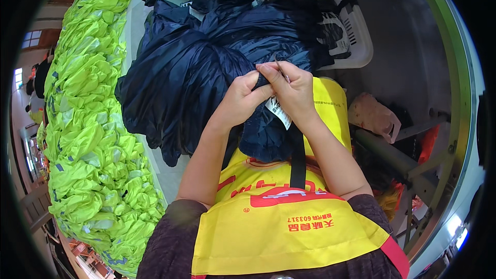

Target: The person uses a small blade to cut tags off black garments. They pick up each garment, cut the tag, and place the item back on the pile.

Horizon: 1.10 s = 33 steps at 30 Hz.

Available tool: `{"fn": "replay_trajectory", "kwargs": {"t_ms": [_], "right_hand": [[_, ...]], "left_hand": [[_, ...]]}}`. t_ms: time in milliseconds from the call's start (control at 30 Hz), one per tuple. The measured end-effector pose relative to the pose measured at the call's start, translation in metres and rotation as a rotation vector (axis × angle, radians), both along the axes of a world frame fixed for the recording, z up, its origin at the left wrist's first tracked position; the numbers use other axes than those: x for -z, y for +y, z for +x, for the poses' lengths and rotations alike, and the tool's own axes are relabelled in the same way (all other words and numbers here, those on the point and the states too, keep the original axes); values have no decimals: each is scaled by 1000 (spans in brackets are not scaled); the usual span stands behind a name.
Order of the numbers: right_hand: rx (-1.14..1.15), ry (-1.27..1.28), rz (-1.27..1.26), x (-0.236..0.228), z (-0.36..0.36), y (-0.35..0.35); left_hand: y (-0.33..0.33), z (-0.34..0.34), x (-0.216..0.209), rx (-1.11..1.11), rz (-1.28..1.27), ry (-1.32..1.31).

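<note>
A dark navy garment (191,82) of thin, shiny fabric is heaped in front of me, part of it hanging down toward my lap. My left hand (240,98) is closed, pinching a dark ribbed-looking edge of it. Right beside it, my right hand (292,90) is closed on the same edge, the fingertips of both hands nearly touching. A thin, pointed metal tool (279,66) sticks out from the right hand's fingers; the rest of it is hidden in the grip. Below that hand dangles a white label (279,112) with dark print.
Bright yellow-green garments (98,150) form a long pile on the left. Beyond the navy fabric stands a white plastic basket (360,36) holding printed bags and dark cloth. A metal frame (385,155) and a pale pinkish bag (374,116) are at right. I wear a yellow apron (248,248).
</note>
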State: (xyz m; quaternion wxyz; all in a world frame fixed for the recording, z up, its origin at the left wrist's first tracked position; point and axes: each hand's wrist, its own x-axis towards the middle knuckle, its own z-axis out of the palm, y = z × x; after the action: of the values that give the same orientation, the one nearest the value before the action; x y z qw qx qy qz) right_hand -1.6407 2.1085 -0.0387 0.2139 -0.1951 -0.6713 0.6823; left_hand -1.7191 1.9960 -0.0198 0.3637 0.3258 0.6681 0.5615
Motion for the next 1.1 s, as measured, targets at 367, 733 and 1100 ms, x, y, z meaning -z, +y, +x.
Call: {"fn": "replay_trajectory", "kwargs": {"t_ms": [367,733,1100], "right_hand": [[-59,33,-88,-18,13,39],[-514,-172,350,-7,46,54],[-553,-135,400,-7,33,51]], "left_hand": [[-7,0,-4,-27,-49,-108],[-11,-3,3,13,-27,-133],[-10,-2,4,83,-19,-28]]}}
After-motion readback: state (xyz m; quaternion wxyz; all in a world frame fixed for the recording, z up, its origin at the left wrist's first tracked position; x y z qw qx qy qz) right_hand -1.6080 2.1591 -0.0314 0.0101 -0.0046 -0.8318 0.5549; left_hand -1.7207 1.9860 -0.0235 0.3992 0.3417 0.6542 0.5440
